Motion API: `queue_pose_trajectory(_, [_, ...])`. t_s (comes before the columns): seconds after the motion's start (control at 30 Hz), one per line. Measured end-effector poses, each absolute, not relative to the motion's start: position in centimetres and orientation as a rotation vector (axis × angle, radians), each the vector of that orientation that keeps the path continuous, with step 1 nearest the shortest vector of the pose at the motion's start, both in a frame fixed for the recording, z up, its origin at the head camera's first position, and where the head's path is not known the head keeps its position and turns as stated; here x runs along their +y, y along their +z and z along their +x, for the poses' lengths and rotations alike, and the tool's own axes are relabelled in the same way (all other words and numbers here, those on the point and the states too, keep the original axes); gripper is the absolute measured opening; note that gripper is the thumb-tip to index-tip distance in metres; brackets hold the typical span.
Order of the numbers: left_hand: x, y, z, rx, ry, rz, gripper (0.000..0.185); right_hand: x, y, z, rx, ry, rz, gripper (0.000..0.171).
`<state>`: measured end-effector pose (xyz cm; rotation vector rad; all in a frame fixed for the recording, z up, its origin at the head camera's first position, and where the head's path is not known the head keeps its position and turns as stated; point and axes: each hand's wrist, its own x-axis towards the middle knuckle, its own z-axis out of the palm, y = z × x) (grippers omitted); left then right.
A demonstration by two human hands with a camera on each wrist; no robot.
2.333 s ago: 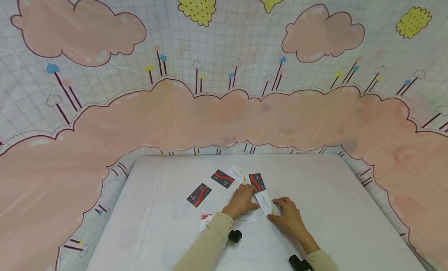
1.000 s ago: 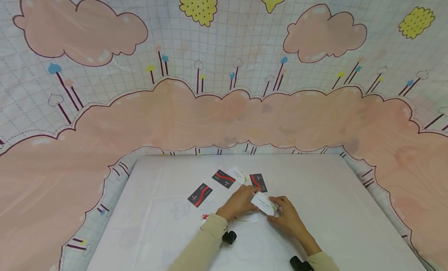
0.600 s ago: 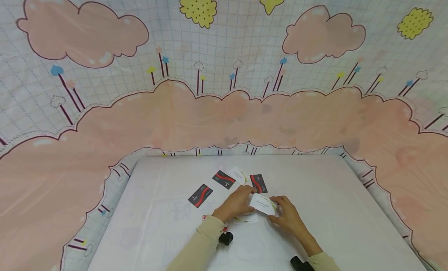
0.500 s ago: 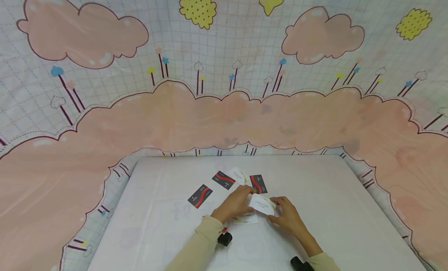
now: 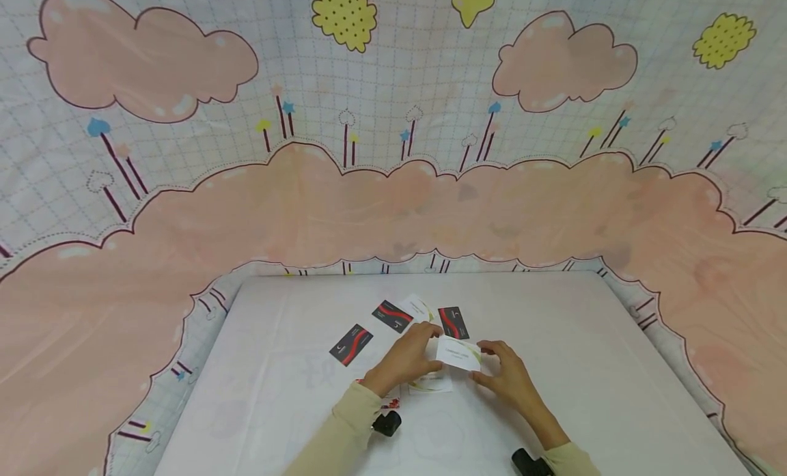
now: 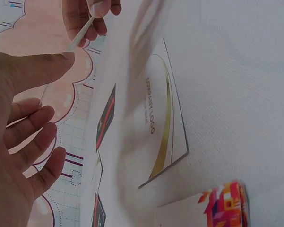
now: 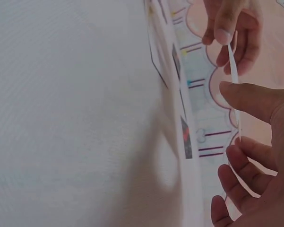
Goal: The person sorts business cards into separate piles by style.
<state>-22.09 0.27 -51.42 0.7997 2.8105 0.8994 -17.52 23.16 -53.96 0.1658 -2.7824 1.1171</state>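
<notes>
A white business card (image 5: 458,353) is held up between both hands in the head view, its printed face toward me. The left hand (image 5: 406,356) pinches its left end, and the right hand (image 5: 507,375) pinches the right end. From the left wrist view the card (image 6: 80,38) shows edge-on, with thumb and fingers of the left hand (image 6: 28,113) on either side. The right wrist view also has the card (image 7: 233,66) as a thin, slightly bowed strip at the right hand (image 7: 257,151). Below it, a white card with a gold curve (image 6: 166,123) lies on the table.
Three black cards with red waves lie beyond the hands: a left one (image 5: 351,345), a middle one (image 5: 392,315) and a right one (image 5: 453,322). Another white card (image 5: 418,308) touches the middle one. A colourful card stack (image 6: 227,205) sits near the left wrist on the white table (image 5: 584,367).
The white card, earlier lying against the right black card, is lifted off and turned level between both hands. The left forearm has shifted left, showing more of the colourful cards.
</notes>
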Motion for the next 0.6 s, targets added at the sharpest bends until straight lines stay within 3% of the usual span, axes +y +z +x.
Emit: queue_pose_trajectory(0.6, [-2.0,-50.7,-20.4,2.875,0.944,0.804,0.058,22.9,-52.9,-17.9,-2.753,1.150,0.435,0.061])
